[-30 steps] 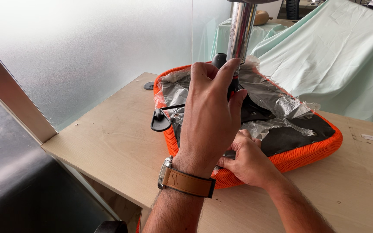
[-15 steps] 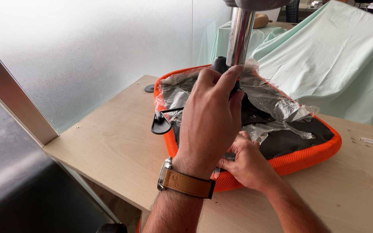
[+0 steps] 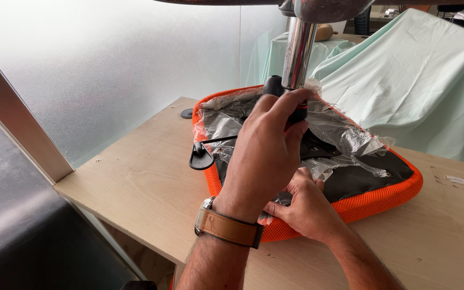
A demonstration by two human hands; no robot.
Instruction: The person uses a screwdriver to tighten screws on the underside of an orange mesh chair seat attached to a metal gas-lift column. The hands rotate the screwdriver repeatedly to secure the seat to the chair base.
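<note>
Orange mesh-edged chair seat (image 3: 382, 200), upside down on pale wooden table (image 3: 135, 177); left hand (image 3: 264, 156) fingers wrapped around shiny metal column (image 3: 299, 53), right hand (image 3: 307, 207) fingertips pinching clear plastic wrap (image 3: 345, 131).

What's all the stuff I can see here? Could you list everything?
Upturned orange mesh chair seat: one, orange rim with black underside, lying on the table.
Crinkled clear plastic wrap: one sheet, transparent, spread over the seat's underside.
Shiny metal column: one, silver, standing upright from the seat's middle.
Black lever with rounded paddle: one, black, sticking out at the seat's left edge.
Pale wooden table: one, light wood, beneath everything.
Mint-green cloth covers: two, draped over furniture behind.
Frosted glass wall: one, whitish, left.
Brown leather watch strap: one, on the left wrist.
Left hand: grip around the column's base.
Right hand: resting on the seat's near edge.
</note>
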